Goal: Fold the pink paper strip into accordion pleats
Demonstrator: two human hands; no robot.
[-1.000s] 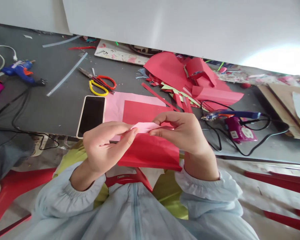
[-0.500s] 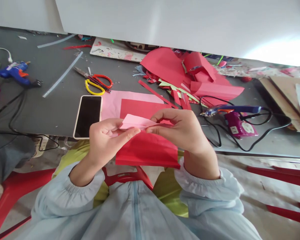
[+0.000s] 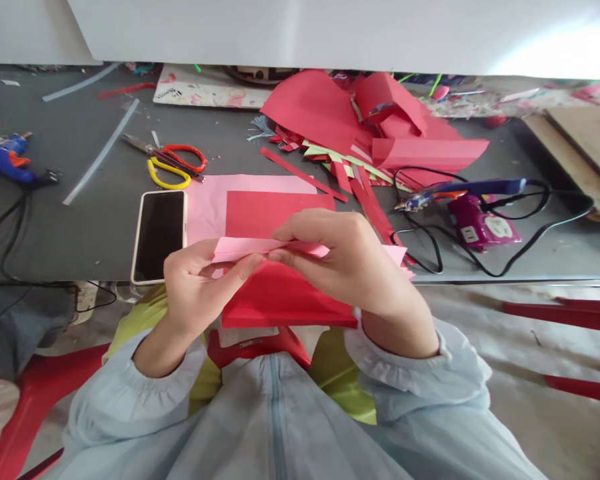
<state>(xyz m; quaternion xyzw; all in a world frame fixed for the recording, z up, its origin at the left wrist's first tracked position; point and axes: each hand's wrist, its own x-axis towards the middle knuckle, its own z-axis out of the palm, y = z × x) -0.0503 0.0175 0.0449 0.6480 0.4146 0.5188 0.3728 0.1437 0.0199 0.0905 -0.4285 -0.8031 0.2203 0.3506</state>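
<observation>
A folded strip of pink paper (image 3: 243, 247) is pinched between both hands above the table's front edge. My left hand (image 3: 200, 283) grips its left part, thumb along the lower edge. My right hand (image 3: 343, 257) pinches it near the middle with thumb and forefinger, the two thumb tips close together. Pink paper ends (image 3: 396, 255) show beyond my right hand; whether they belong to the same strip is hidden. Beneath the hands, a red sheet (image 3: 285, 300) hangs over the table edge toward my lap. A larger pink sheet (image 3: 205, 207) lies partly under the red paper.
Left of the sheets lie a phone (image 3: 160, 237) and scissors (image 3: 173, 163) with red and yellow handles. A blue glue gun (image 3: 7, 160) is at far left, another glue gun (image 3: 465, 191) with a looping black cable at right. Red paper scraps (image 3: 320, 113) are heaped behind.
My right hand has shifted slightly left along the pink paper, which now looks longer and flatter. Pink ends have appeared beyond the right hand. The whole view has shifted a little.
</observation>
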